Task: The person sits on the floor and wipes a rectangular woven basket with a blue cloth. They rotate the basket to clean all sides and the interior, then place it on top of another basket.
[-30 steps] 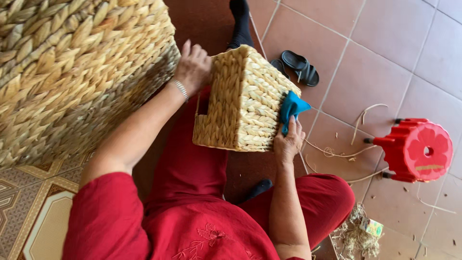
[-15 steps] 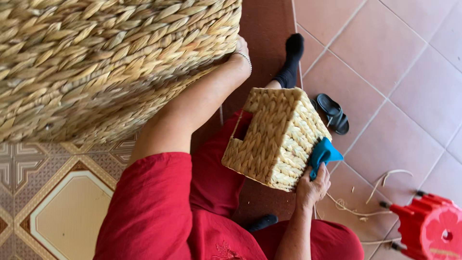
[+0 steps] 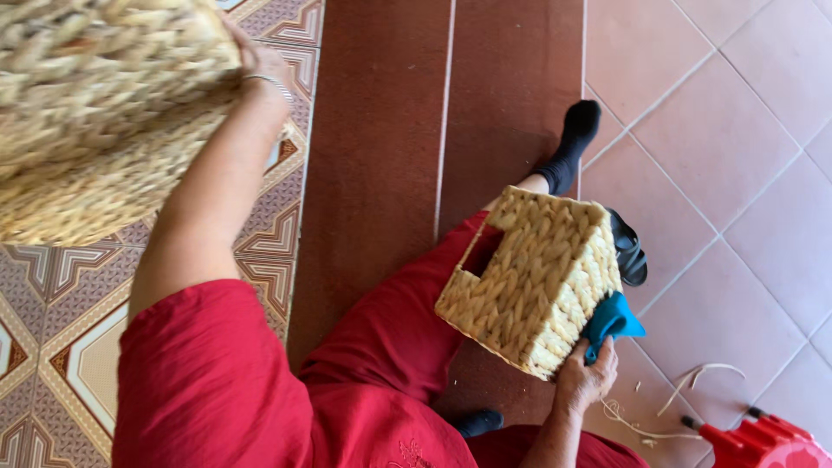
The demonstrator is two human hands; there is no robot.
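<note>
The right hand (image 3: 585, 381) grips a blue tool (image 3: 611, 319) against the small basket (image 3: 537, 277), which rests tilted on the lap. The left hand (image 3: 260, 65) touches the big basket (image 3: 95, 113); its fingers are hidden. Steadying the small basket first seems wise.

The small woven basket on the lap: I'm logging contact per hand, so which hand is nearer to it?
Right. The right hand presses a blue cloth against the small woven basket at its lower corner. The left hand is far off, up against the large woven basket.
</note>
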